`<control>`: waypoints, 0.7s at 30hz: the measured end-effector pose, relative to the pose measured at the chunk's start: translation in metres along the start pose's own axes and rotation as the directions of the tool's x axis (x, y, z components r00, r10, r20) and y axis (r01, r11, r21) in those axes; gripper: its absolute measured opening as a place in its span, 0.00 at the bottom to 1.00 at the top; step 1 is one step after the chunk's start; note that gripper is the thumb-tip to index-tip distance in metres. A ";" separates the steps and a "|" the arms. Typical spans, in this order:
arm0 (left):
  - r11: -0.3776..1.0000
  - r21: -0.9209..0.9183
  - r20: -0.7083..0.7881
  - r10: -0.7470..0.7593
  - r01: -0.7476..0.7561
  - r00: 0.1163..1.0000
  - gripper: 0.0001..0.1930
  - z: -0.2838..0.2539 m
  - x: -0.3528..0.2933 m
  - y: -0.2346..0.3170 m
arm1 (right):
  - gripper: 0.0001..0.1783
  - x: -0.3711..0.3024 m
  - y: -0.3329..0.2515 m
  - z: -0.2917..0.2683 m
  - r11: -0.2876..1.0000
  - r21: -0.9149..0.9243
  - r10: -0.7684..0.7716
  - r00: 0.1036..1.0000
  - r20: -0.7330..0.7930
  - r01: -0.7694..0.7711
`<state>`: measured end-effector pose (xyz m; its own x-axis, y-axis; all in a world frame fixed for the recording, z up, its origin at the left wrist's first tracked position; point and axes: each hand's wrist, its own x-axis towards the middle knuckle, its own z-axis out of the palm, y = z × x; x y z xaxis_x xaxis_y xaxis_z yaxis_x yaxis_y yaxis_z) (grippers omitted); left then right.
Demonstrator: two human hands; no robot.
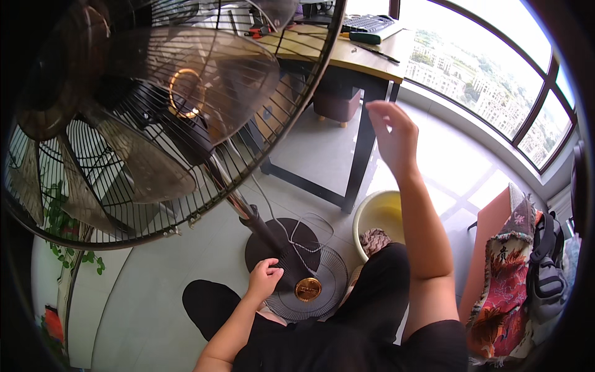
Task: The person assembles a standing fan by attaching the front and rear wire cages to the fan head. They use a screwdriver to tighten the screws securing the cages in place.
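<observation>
My right hand (395, 133) is raised in the air in front of the desk's right corner. Its fingers are loosely bent with small gaps between them, and nothing shows in them. Lower down, my left hand (264, 281) hovers beside the foot of the fan's pole, fingers slightly curled and apart, holding nothing that I can see. The large standing fan (155, 155) leans over the upper left, its blades showing through wires. A round wire fan grille (334, 273) with a gold centre badge (308, 289) lies between my legs, partly over the black fan base (260, 239).
On the wooden desk (372, 59) are a green-handled screwdriver (364, 38), a keyboard (369, 23) and a thin dark tool (384, 56). A pale yellow bucket (365, 214) holding a patterned cloth (374, 240) stands near my right knee. A grey cord (273, 208) trails past the pole. A bag (548, 266) rests at right.
</observation>
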<state>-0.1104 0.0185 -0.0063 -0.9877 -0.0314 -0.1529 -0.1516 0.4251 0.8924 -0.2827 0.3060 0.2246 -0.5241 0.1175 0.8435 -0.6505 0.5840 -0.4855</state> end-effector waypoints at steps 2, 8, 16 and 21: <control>0.999 -0.039 0.002 -0.013 0.013 1.000 0.15 -0.004 -0.004 0.009 | 0.07 0.056 0.008 0.008 0.991 -0.118 -0.047 0.997 0.069 0.055; 0.970 -0.197 0.045 -0.135 0.141 0.990 0.13 -0.004 -0.016 -0.012 | 0.18 0.145 0.077 0.055 0.924 -0.369 0.045 0.927 0.371 0.103; 0.946 -0.306 -0.053 -0.124 0.102 0.991 0.11 -0.025 -0.030 -0.002 | 0.08 0.156 0.088 0.064 0.754 -0.532 -0.102 0.869 0.484 0.386; 0.958 -0.254 -0.035 -0.150 0.137 0.988 0.12 -0.035 -0.038 0.031 | 0.08 0.167 0.089 0.068 0.823 -0.493 0.027 0.848 0.529 0.281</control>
<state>-0.0786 0.0012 0.0421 -0.9545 -0.1262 -0.2704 -0.2896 0.1734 0.9413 -0.4655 0.3229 0.3068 -0.7529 -0.3096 0.5808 -0.4121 0.9098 -0.0494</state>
